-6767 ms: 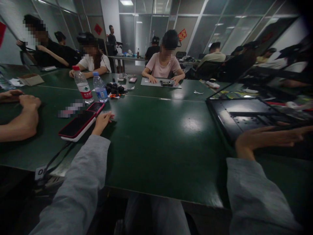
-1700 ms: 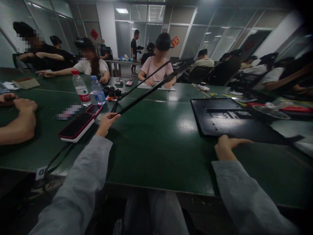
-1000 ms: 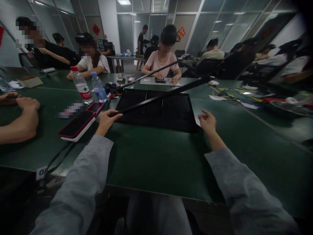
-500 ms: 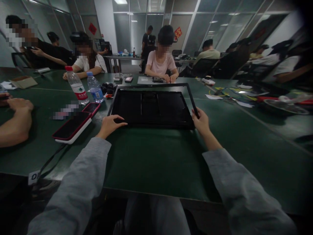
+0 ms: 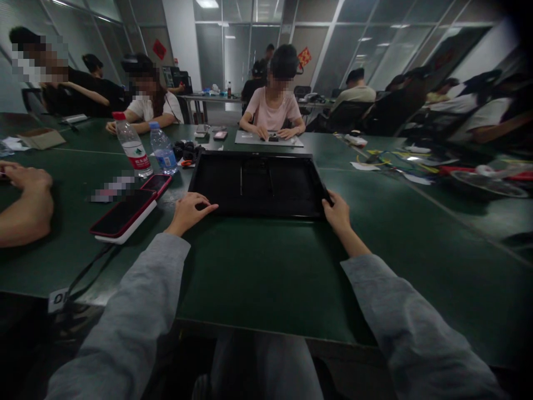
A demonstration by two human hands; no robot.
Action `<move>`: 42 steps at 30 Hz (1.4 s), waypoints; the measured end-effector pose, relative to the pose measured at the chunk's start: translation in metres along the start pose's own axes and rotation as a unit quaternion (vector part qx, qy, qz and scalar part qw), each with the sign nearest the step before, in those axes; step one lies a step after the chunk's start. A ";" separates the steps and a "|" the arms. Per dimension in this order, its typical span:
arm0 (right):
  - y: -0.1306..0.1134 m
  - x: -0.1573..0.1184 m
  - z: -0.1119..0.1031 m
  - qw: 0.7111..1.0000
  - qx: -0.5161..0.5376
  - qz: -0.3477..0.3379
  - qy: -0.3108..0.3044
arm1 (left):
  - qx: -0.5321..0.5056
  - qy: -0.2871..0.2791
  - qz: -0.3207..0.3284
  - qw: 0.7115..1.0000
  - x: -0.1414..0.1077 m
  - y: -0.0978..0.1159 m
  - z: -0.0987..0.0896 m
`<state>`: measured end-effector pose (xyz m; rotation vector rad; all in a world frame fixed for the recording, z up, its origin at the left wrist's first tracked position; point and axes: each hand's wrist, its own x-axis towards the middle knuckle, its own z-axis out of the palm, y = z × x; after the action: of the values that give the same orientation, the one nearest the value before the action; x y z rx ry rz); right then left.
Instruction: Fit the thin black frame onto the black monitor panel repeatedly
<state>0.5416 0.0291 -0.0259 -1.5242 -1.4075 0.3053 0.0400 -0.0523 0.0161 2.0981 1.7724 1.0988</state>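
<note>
Black panel (image 5: pixel 258 183) lies flat on the green table (image 5: pixel 266 266), straight ahead of the person, a thin frame set on top of it. Left hand (image 5: pixel 189 211) rests at the panel's near left corner, fingers spread wide and flat, fingertips touching the edge. Right hand (image 5: pixel 338 210) holds the panel's near right corner, fingers curled narrowly around the rim. Left of the panel lie two phones (image 5: pixel 125 214) in red cases, one just behind the other. Farther left of the panel stand two water bottles (image 5: pixel 144 147), upright. Behind the panel a seated person in a pink shirt (image 5: pixel 272 114) works over a grey mat (image 5: pixel 268 141). Another person's forearm (image 5: pixel 25 208) rests on the table well left of the panel.
</note>
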 end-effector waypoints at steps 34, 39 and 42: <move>-0.028 -0.019 0.008 0.980 -0.162 -0.094 0.066 | 0.119 0.233 -0.126 0.957 0.002 -0.004 -0.008; -0.071 -0.045 0.042 0.963 -0.202 -0.177 -0.004 | 0.078 0.140 -0.026 0.987 0.006 0.035 0.023; -0.085 -0.056 0.063 0.952 -0.217 -0.212 -0.048 | 0.064 0.075 0.006 0.995 0.009 0.046 0.045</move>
<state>0.4269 -0.0035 -0.0128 -1.5085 -1.9256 -0.2133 0.1040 -0.0421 0.0142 2.1531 1.9494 1.2035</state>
